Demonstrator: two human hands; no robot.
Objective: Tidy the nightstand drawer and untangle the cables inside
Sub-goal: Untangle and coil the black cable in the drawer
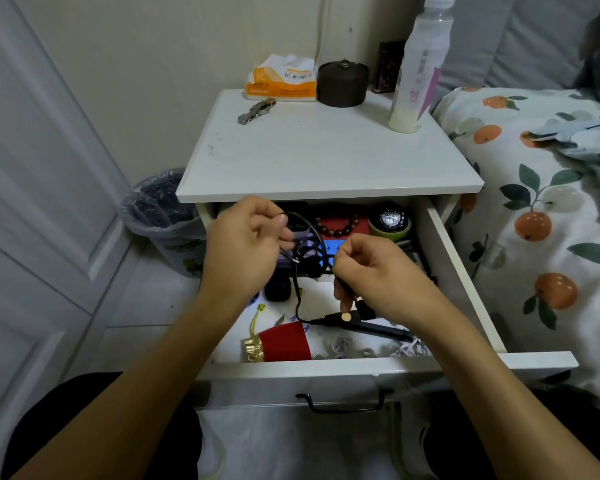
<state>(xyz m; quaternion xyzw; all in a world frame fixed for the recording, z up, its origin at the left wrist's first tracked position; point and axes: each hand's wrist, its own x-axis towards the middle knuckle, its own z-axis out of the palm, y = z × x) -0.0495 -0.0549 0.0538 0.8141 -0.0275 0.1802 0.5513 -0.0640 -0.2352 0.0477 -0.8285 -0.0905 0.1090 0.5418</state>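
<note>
Right now both hands work above the open drawer: left hand and right hand each pinch the looped black cable.

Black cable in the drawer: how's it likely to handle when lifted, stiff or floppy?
Probably floppy: the black cable arcs loosely between the left hand and the right hand, then droops into the drawer. Likely light, since fingers alone pinch it. Its plug end lies near a pen, so a lift may snag or drag things.
</note>
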